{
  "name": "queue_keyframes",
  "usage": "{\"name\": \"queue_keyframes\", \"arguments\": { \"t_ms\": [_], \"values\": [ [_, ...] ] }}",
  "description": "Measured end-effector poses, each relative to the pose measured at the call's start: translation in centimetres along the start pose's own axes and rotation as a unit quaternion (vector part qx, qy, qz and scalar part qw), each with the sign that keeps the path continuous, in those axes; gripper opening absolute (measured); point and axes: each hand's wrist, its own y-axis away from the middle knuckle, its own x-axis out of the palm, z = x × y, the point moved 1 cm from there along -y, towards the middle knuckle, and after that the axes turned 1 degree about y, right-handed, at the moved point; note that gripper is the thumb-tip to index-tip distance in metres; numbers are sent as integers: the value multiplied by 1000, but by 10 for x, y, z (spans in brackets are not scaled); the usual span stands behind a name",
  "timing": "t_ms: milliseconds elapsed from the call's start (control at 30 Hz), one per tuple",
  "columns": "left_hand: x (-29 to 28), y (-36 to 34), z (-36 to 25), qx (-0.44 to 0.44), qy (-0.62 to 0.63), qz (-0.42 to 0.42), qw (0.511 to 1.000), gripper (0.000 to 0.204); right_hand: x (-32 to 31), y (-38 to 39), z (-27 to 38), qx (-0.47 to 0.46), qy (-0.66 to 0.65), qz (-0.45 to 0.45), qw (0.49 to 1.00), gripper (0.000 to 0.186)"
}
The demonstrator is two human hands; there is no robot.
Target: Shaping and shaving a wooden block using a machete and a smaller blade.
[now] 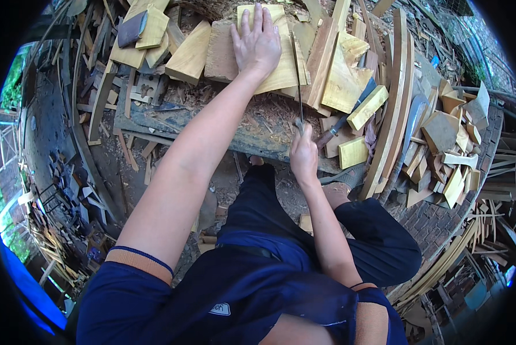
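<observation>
My left hand (257, 43) lies flat, fingers spread, on a pale yellow board (280, 72) at the top middle. This board rests on a thicker brown wood block (220, 54). In my right hand (303, 154), fingers wrapped round its handle, is a hand saw (297, 75). Its thin dark blade points away from me along the board's right edge, seen nearly edge-on. Whether the teeth are in the wood I cannot tell.
Under the work is a worn timber beam (212, 135) strewn with shavings. A second tool with a brown handle (326, 138) lies right of the saw, beside yellow blocks (353, 152). Long curved planks (393, 109) stand further right, near a heap of offcuts (442, 138).
</observation>
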Motion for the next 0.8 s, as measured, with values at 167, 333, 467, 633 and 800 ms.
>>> {"name": "queue_keyframes", "arguments": {
  "t_ms": [167,333,467,633,800],
  "values": [
    [-4,-7,-8,-26,89,25,995,60,-3,-62,26,-20,7,-41,999,16],
    [1,-2,2,-12,-14,10,1000,54,-5,2,3,19,-9,12,1000,17],
    [-2,-3,-3,3,13,-13,1000,53,-8,-17,10,30,-24,36,999,17],
    [0,-4,-8,-10,-6,-4,1000,53,0,-56,20,-26,-7,-37,999,15],
    [0,-5,-3,-19,5,-3,1000,53,0,10,-9,6,-24,11,1000,19]
  ]
}}
